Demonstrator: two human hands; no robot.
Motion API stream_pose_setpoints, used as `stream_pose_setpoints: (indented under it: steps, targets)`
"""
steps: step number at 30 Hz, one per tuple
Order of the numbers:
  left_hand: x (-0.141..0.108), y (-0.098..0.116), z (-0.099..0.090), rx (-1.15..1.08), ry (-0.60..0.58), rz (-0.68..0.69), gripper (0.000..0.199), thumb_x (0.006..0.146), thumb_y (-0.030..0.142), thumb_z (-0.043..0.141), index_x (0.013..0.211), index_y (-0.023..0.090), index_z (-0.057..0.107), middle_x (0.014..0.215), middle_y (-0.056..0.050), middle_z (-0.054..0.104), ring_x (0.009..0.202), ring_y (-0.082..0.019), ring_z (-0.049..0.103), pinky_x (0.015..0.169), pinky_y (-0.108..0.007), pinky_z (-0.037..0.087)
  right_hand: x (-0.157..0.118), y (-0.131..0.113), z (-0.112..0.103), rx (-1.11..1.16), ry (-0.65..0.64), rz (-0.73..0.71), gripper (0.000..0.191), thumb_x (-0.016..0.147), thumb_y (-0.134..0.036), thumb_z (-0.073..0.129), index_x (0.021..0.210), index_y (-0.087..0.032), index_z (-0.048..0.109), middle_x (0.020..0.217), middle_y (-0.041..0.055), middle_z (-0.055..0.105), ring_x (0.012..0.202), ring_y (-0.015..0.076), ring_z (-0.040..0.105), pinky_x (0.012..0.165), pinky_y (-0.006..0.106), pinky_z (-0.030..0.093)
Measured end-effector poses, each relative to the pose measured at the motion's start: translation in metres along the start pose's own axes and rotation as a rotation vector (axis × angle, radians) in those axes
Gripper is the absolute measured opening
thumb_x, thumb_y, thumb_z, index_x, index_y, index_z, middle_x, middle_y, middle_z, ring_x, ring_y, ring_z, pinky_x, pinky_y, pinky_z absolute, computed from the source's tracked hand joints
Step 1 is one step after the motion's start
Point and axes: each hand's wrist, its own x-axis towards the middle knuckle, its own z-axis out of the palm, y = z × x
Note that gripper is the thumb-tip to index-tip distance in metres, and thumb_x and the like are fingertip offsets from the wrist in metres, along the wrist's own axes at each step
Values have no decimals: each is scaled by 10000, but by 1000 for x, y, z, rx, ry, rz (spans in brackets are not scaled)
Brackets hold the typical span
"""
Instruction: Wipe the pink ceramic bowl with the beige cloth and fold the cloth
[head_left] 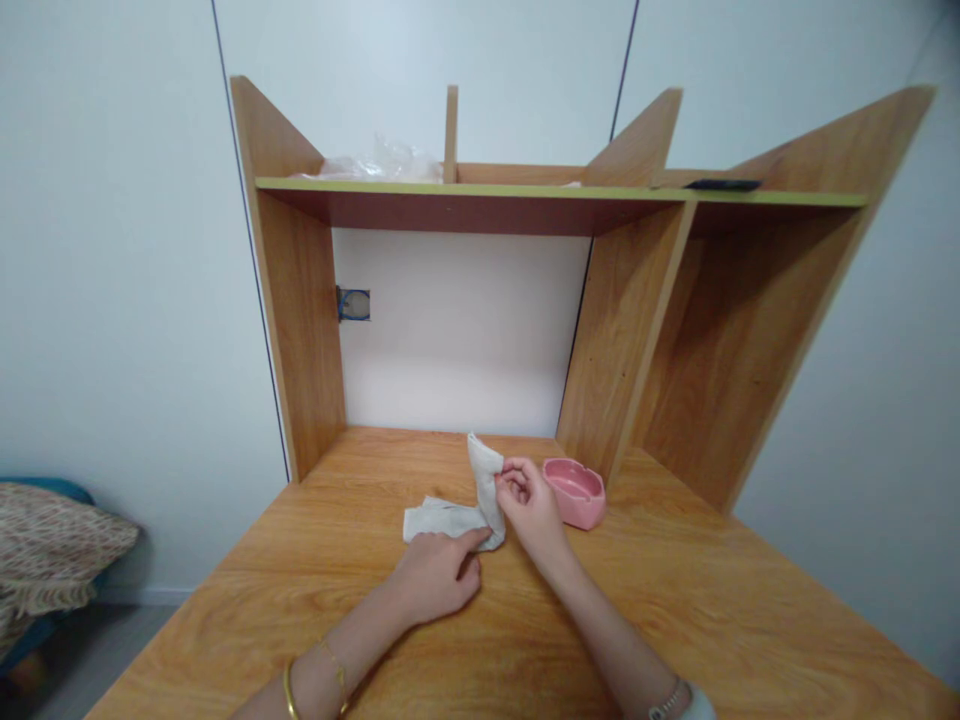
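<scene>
A pale grey folded cloth lies on the wooden desk, its right part lifted upright. My right hand pinches that raised part between thumb and fingers. Pressing on the cloth near its fold is the extended index finger of my left hand; the other fingers of this hand are curled and hold nothing visible. Just to the right of my right hand stands a pink ashtray-like dish with notches in its rim.
A wooden shelf unit rises at the back of the desk. Clear plastic and a flat black object rest on its upper shelf. Left of the desk is a patterned fabric.
</scene>
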Motion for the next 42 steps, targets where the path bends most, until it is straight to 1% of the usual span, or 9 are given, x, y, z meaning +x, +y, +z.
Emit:
stream_pose_setpoints:
  steps: [4, 9, 12, 17, 22, 27, 29, 34, 42]
  targets:
    - [3, -12, -8, -30, 39, -100, 370, 821, 296, 371, 1163, 255, 508, 918, -61, 668, 845, -235, 614, 734, -323, 422, -1, 2, 2, -16, 2, -5, 115, 708, -243, 498, 817, -211, 478, 619, -40, 546, 476, 98, 415, 459, 220, 306]
    - [8, -43, -21, -22, 140, -437, 272, 810, 263, 374, 1022, 215, 538, 907, -60, 653, 842, -224, 603, 707, -308, 409, 0, 4, 0, -33, 23, 0, 115, 719, -257, 496, 822, -206, 488, 629, -32, 547, 483, 102, 424, 459, 225, 308]
    - [8, -57, -21, -22, 173, -489, 228, 788, 263, 396, 957, 195, 532, 999, -70, 615, 880, -218, 582, 718, -305, 400, 0, 5, 0, -36, 25, 10, 119, 720, -262, 494, 823, -204, 487, 642, -26, 553, 484, 103, 426, 460, 228, 310]
    - [7, -62, -17, -47, 116, -459, 212, 763, 310, 400, 861, 184, 539, 985, -76, 579, 817, -212, 569, 668, -302, 390, 1, 7, -2, -45, 47, 11, 125, 720, -267, 490, 827, -203, 486, 654, -23, 548, 501, 109, 437, 473, 232, 319]
    - [5, -59, -23, -50, 46, -446, 158, 692, 254, 428, 784, 178, 532, 897, -61, 565, 753, -202, 550, 610, -288, 363, 1, 7, -4, -43, 56, 12, 120, 710, -253, 483, 821, -207, 479, 648, -33, 527, 513, 111, 439, 479, 230, 319]
    - [4, -60, -28, -177, 86, -202, 92, 674, 221, 437, 732, 185, 499, 831, -25, 550, 740, -168, 526, 625, -252, 358, 1, 6, -5, -33, 75, -4, 105, 683, -235, 482, 784, -210, 467, 617, -48, 492, 500, 106, 418, 471, 226, 306]
    - [4, -62, -26, -231, 108, -150, 86, 683, 201, 427, 741, 186, 489, 791, -16, 554, 726, -159, 518, 624, -240, 354, 1, 6, -5, -37, 84, -10, 105, 677, -230, 481, 780, -210, 467, 609, -53, 481, 491, 101, 403, 467, 224, 299]
    - [4, -66, -17, -291, 117, -193, 111, 773, 253, 377, 792, 191, 467, 725, -3, 556, 668, -146, 503, 586, -229, 341, 1, 5, -5, -54, 78, -6, 107, 683, -230, 478, 788, -208, 469, 607, -55, 475, 485, 98, 389, 465, 224, 294]
    - [8, -66, -10, -307, 147, -241, 162, 824, 298, 335, 855, 194, 455, 763, -9, 580, 687, -145, 523, 592, -229, 347, 1, 6, -4, -79, 72, -8, 99, 684, -230, 470, 780, -205, 465, 598, -54, 475, 477, 97, 374, 457, 222, 288]
